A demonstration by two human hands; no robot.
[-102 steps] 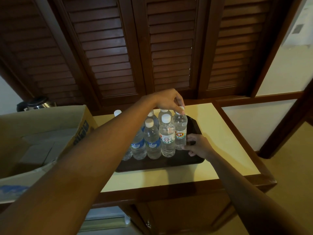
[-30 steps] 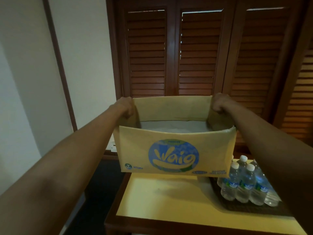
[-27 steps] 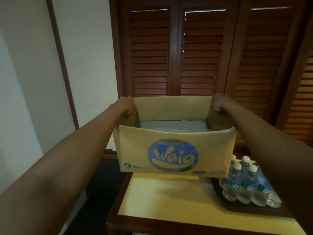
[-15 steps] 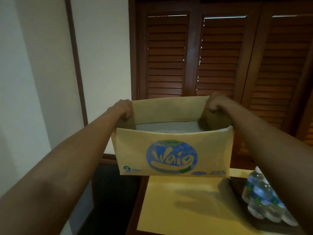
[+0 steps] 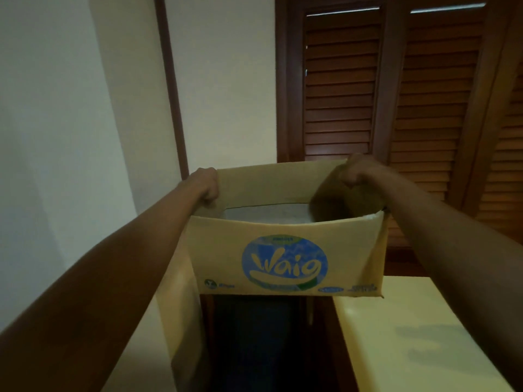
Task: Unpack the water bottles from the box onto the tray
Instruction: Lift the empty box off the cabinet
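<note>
The open yellow cardboard box with a blue round logo hangs mid-frame — left hand and right hand each curled over its far top corners. No bottles show inside, so it likely handles light and floppy — best held by the rim.

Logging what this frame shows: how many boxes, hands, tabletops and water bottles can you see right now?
Boxes: 1, the cardboard box
Hands: 2, left hand and right hand, each gripping it
Tabletops: 1, the yellow tabletop
Water bottles: 0 in view
Total: 4
</note>
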